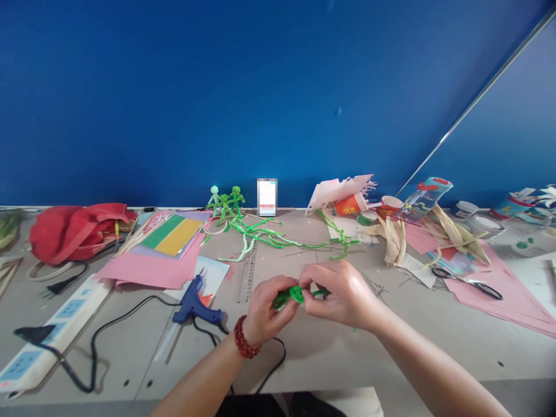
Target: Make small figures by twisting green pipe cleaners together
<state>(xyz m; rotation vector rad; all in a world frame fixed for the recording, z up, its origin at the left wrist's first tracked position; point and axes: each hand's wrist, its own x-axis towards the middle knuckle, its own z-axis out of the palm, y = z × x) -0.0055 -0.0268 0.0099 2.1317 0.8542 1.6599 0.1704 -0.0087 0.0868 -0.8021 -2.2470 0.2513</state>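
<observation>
Room for moving shows on the grey surface (391,353) between its near edge and the left hand (270,310) and right hand (343,292). Both hands pinch a small bright-green looped bundle of strands (296,294) between thumb and fingers, above the surface's near middle. To the left, a blue plastic glue gun (193,304) and black cords (94,347) stand in the way; a clear ruler (247,277) lies beyond the left hand. Green twisted-strand figures (225,201) stand near the far edge, black-handled scissors (471,282) lie toward the right, a white power strip (65,324) by the near left corner.
</observation>
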